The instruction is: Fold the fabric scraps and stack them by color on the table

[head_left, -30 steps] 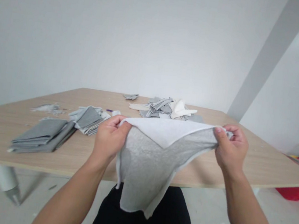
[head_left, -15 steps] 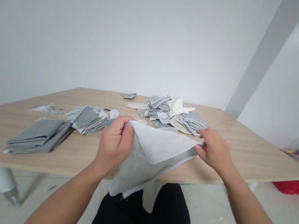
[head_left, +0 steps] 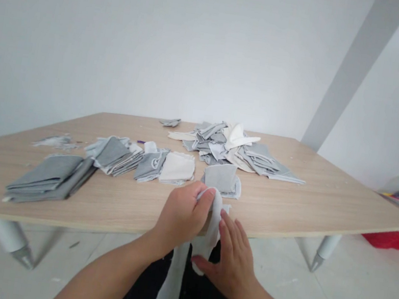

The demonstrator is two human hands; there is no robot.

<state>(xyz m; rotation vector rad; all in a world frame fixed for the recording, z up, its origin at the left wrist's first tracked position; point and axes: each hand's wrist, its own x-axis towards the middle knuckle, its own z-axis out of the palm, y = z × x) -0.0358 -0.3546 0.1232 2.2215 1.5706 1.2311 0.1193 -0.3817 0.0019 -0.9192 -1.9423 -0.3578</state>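
Left hand (head_left: 183,212) raised just over the desk's front edge, bent into a loose fist, thumb on top; its fingers pinch the upper end of a pale grey-white, thin, soft cloth (head_left: 214,223). Right hand (head_left: 234,258) lower, alongside the cloth, palm turned in; fingers long and nearly straight, held together, thumb wide apart and laid over the cloth. Touching; firm grip or not, can't tell. Both forearms angle in from the bottom corners, wrists fairly straight.

Cloth bends over at the top, hangs in narrow folds past the edge of the light wood-grain desk (head_left: 296,198), in front of black fabric trousers (head_left: 139,284).

On desk, left to right: thick squarish stack of folded grey fabric (head_left: 51,175), layers visible; overlapping grey and white folded cloths (head_left: 115,155); grey folded square with white looped print (head_left: 150,166); flat cream folded square (head_left: 178,167); grey folded piece with pale rounded edge (head_left: 221,177), just beyond the hands. Farther back, loose heap of crumpled grey and cream cloths (head_left: 218,143), pointed ends sticking out.
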